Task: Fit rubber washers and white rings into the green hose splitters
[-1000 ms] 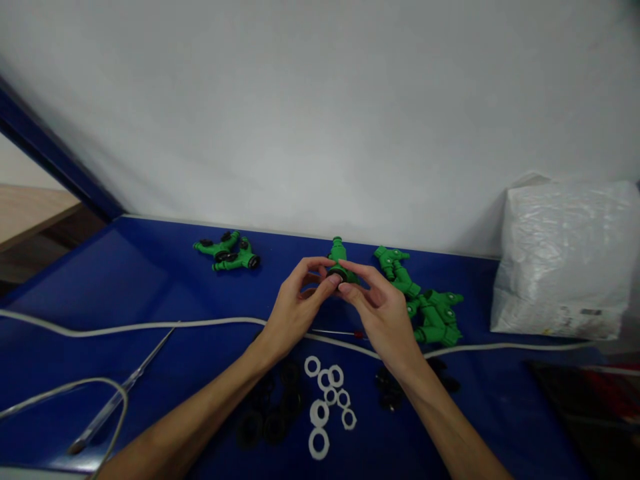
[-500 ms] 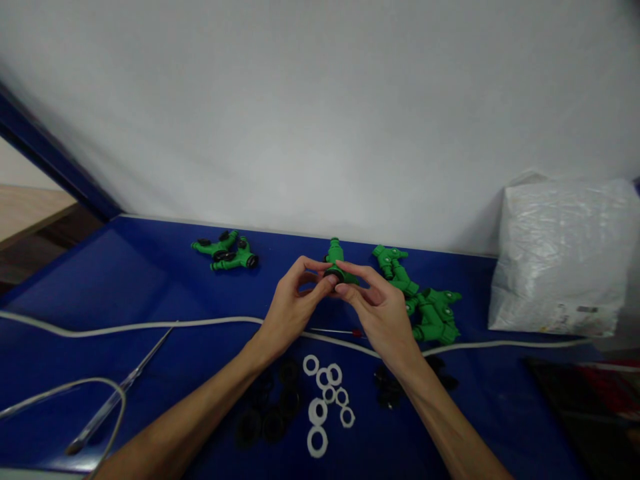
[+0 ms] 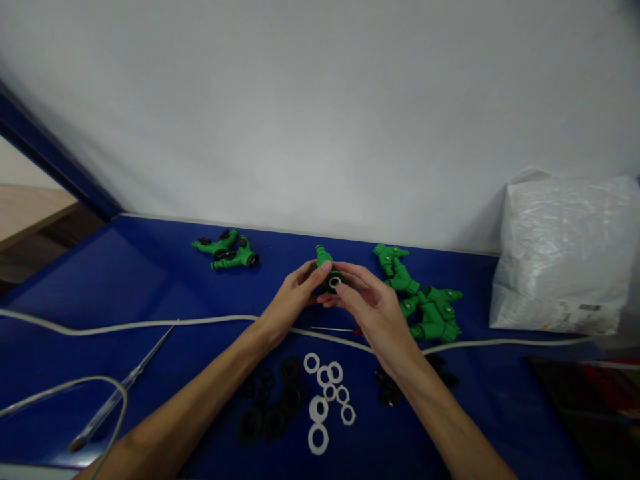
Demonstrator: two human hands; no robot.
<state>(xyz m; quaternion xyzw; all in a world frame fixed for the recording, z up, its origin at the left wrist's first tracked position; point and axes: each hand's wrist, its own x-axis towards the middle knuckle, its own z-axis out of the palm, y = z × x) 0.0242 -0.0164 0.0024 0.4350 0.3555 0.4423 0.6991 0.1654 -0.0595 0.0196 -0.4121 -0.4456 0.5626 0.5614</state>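
Note:
Between both hands, above the blue table, is a green Y-shaped hose splitter (image 3: pixel 323 256). Its black collar (image 3: pixel 330 285) faces me, with a whitish ring showing inside. My left hand (image 3: pixel 299 293) grips the green body, its thumb resting on top. My right hand (image 3: pixel 369 293) is closed around the other side, thumb at the collar's edge. The fingers hide much of the splitter. Nearer to me lie several white plastic rings (image 3: pixel 319 410) and, left of them, several black rings (image 3: pixel 274 423). Small black parts (image 3: pixel 387 387) sit partly behind my right forearm.
Green splitters with black fittings (image 3: pixel 227 250) lie at the back left, and several plain green ones (image 3: pixel 433 313) to the right. A pale cable (image 3: pixel 165 325) crosses the table. A red-handled screwdriver (image 3: pixel 333 329), a tweezer-like tool (image 3: pixel 125 385) and a wrapped white package (image 3: pixel 565 253) are also there.
The splitter has been tilted so that its collar opening, with the whitish ring, faces me. My left thumb has moved from the collar up onto the green body.

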